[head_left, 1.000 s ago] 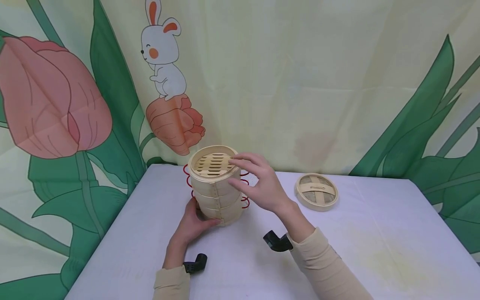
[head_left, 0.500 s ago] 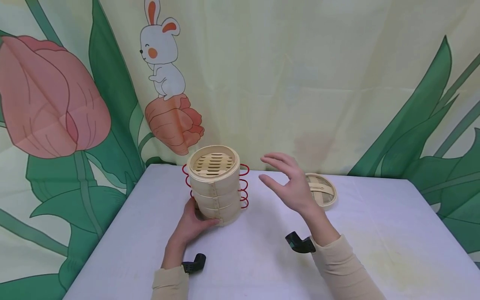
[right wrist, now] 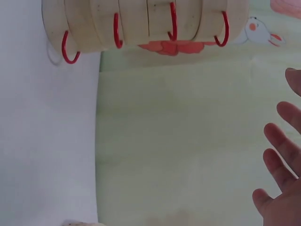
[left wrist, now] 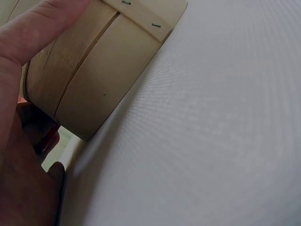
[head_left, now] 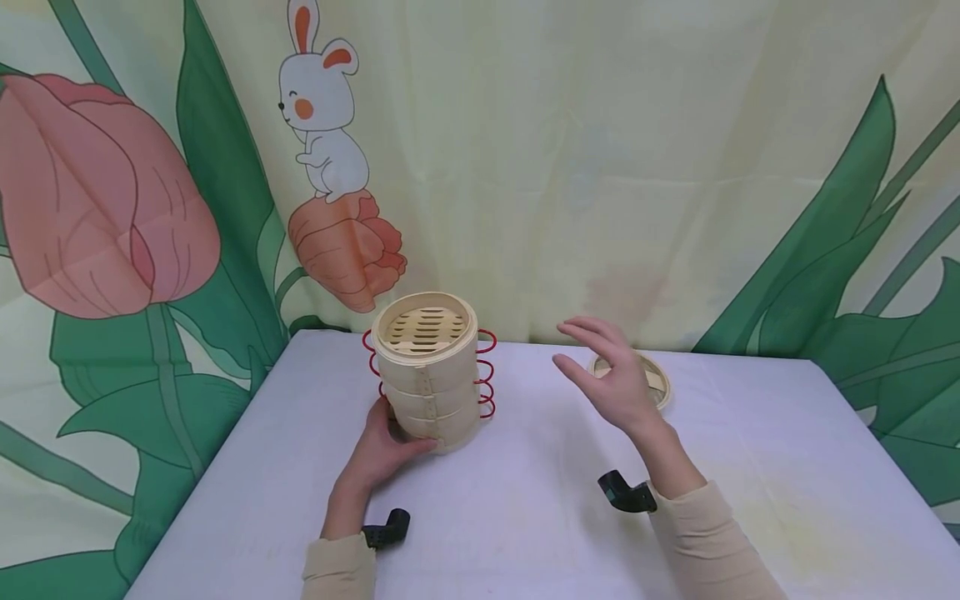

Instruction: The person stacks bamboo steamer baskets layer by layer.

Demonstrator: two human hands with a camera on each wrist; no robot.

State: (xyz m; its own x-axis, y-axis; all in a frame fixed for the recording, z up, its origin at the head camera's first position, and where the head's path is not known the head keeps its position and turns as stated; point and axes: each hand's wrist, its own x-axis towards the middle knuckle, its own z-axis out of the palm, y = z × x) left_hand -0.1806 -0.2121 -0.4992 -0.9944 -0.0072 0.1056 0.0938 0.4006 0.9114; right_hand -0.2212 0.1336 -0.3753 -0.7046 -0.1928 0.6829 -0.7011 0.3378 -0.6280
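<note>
A stack of bamboo steamer baskets (head_left: 429, 390) stands upright on the left of the table, with red loops on its sides and a slatted floor showing in the top tier. My left hand (head_left: 372, 454) holds the lowest part of the stack, thumb across the front; in the left wrist view the thumb (left wrist: 35, 30) lies along the bamboo wall (left wrist: 106, 70). Apart from the stack, my right hand (head_left: 621, 383) hovers with spread fingers and nothing in it. Behind it, partly covered, is the round bamboo lid (head_left: 660, 385).
A white cloth covers the table (head_left: 525, 517). Right behind its far edge hangs a printed curtain (head_left: 540, 167) with a rabbit, a carrot and a tulip. Black wrist cameras sit on both forearms.
My right hand has left the top rim of the stack and moved right, in front of the lid. The left hand and the stack have stayed in place.
</note>
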